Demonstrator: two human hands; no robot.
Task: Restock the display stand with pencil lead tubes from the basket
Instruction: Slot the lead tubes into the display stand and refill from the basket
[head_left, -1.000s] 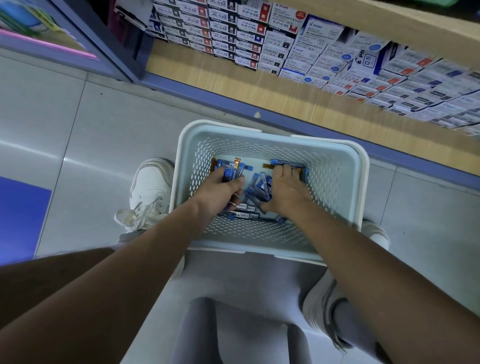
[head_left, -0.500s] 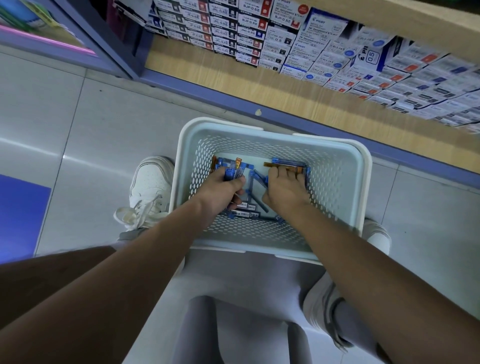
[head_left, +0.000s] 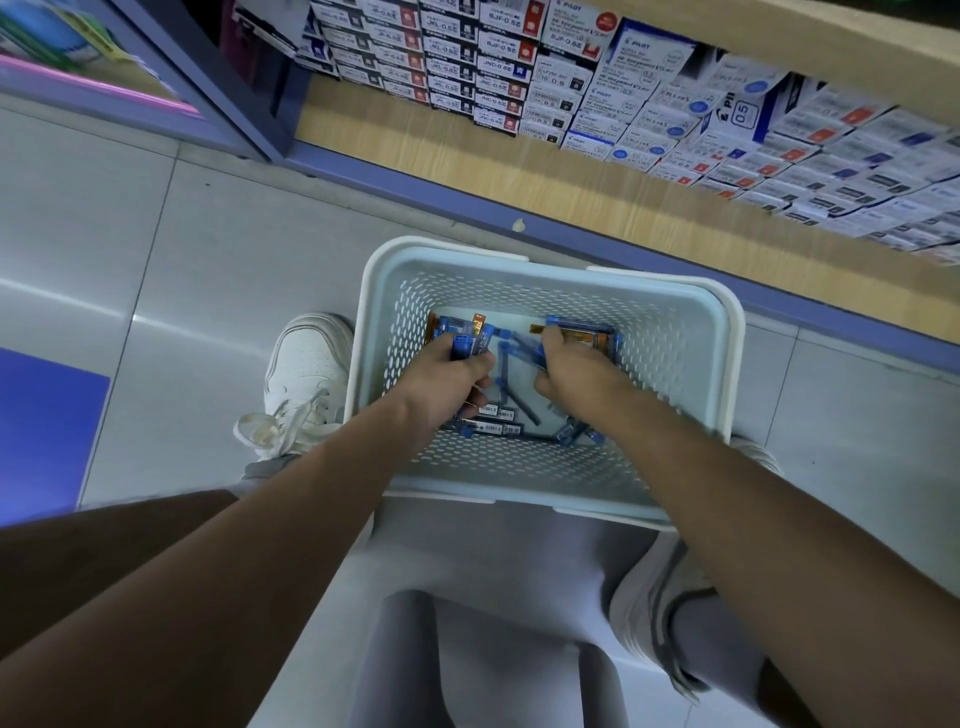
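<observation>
Basket (head_left: 727, 332) of pale perforated plastic on grey floor tiles (head_left: 156, 270), white sneaker (head_left: 306, 364) at its left side, blue pencil lead tubes (head_left: 514, 402) loose on its bottom and stacked along its far wall. Left hand (head_left: 441, 384) down inside, fingers curled tight round a small bundle of tubes; right hand (head_left: 576, 374) just beside it, fingers closed on a few more. Beyond the basket, low wooden shelf (head_left: 467, 156) packed with pen refill boxes (head_left: 519, 67).

"PILOT" and "0.5" on a blue-white shelf box (head_left: 742, 111)
</observation>
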